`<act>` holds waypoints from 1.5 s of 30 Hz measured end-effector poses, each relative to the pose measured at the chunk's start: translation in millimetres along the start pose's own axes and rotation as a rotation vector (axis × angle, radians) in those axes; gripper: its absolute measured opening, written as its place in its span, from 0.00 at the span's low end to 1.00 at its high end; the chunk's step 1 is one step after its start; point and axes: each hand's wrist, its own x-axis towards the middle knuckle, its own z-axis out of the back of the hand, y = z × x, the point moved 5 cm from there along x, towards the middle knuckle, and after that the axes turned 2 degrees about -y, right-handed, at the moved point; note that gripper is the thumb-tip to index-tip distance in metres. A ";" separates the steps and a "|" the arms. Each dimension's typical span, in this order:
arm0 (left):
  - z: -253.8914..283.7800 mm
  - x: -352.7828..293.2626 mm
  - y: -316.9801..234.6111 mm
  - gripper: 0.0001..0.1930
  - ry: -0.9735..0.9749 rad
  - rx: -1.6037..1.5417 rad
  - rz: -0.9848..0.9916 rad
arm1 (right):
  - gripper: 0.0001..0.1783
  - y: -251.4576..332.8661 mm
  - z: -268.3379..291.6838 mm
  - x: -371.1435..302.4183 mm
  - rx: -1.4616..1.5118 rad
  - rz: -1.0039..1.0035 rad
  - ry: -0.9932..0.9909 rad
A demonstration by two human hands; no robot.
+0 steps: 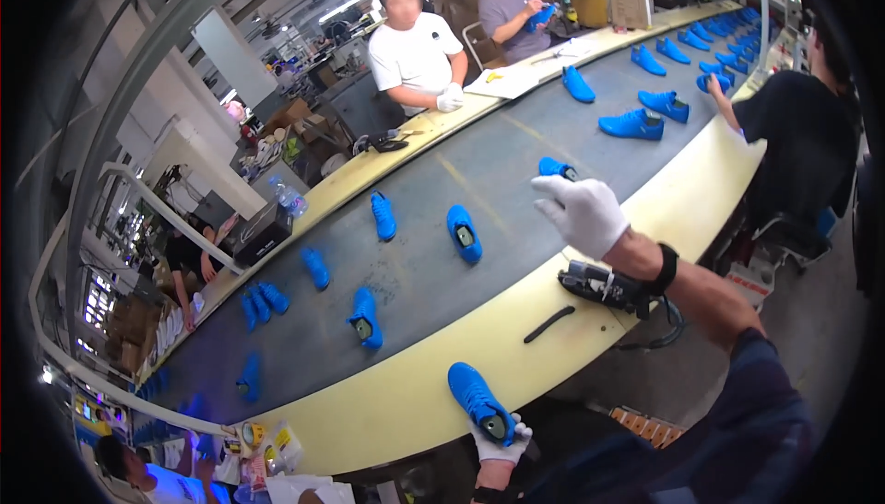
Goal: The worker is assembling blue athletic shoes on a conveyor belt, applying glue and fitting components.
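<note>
One blue sneaker (473, 393) is clamped in your left hand (505, 447); your right hand (587, 216) is empty, fingers apart; beyond it, other sneakers (468, 244) lie unheld on the conveyor belt (422, 294)

A shoe factory can be recognised; a long grey conveyor belt (419, 250) is bordered by 2 pale yellow ledges (396, 403); many blue shoes (631, 125) of similar shape are spread along it; both sides are occupied by workers (410, 57); the hall behind is lit by ceiling lamps (348, 7).

Over twenty blue shoes (468, 388), one conveyor belt (424, 275), one loose black strip (550, 323).
</note>
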 end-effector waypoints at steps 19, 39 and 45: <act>4.3 6.6 -5.1 0.49 -0.003 0.069 0.010 | 0.17 14.1 -2.1 6.6 0.012 0.169 -0.123; 5.8 10.6 -3.7 0.48 -0.002 0.040 0.002 | 0.31 -49.8 3.8 -11.3 -0.103 -0.032 -0.054; 1.2 4.1 -4.4 0.48 0.008 0.070 0.004 | 0.30 -69.6 7.7 -19.8 -0.190 -0.088 -0.109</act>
